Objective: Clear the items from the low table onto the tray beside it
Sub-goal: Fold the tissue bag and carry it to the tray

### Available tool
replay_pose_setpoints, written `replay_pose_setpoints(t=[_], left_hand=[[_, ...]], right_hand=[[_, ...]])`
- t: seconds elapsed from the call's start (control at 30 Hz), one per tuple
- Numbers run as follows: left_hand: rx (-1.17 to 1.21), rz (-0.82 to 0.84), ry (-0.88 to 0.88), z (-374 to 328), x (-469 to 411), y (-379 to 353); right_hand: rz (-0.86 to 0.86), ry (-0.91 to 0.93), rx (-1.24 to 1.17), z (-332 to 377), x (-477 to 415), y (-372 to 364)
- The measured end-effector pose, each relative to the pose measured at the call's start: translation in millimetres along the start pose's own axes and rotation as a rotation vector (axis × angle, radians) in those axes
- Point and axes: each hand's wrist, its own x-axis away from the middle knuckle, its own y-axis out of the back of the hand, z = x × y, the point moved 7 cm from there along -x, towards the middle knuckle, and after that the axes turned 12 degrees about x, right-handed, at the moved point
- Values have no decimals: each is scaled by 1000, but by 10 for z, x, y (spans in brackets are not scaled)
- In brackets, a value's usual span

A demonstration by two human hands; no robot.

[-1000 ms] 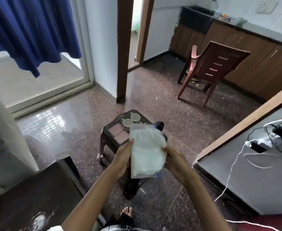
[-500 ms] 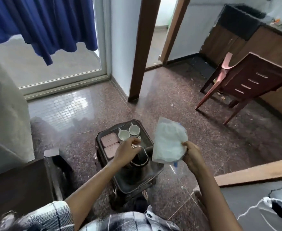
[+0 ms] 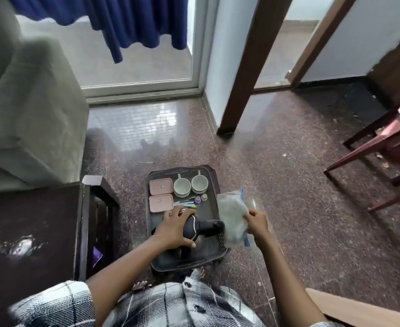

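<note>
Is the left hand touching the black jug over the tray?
Touching. The head view shows the left hand curled over the top of the black jug, fingers wrapped on its body with no gap.

The left hand point(image 3: 174, 230) covers much of a black rounded vessel with a silver band point(image 3: 206, 228) on the near half of the dark rectangular plastic tray point(image 3: 182, 170); its kind cannot be told. At the tray's right rim, the right hand point(image 3: 257, 220) hides part of a blurred clear zip bag of white material point(image 3: 231, 213). Mid-tray, thin pale sticks point(image 3: 186, 203) and little caps point(image 3: 197, 199) are too small to identify. Whatever bears the tray is hidden beneath it. Right of the tray, a red-brown plastic chair point(image 3: 397, 138) runs off the edge.
</note>
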Motion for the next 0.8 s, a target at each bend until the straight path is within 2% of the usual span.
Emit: replay_pose_setpoints(t=[0.23, 0.53, 0.8], left_hand=[[-32, -35, 9, 10, 38, 25], [-47, -28, 17, 36, 49, 20], [-64, -24, 23, 23, 69, 40]], right_hand=[[147, -54, 98, -112, -304, -366], [171, -135, 156, -154, -229, -675], [137, -99, 155, -23, -90, -638]])
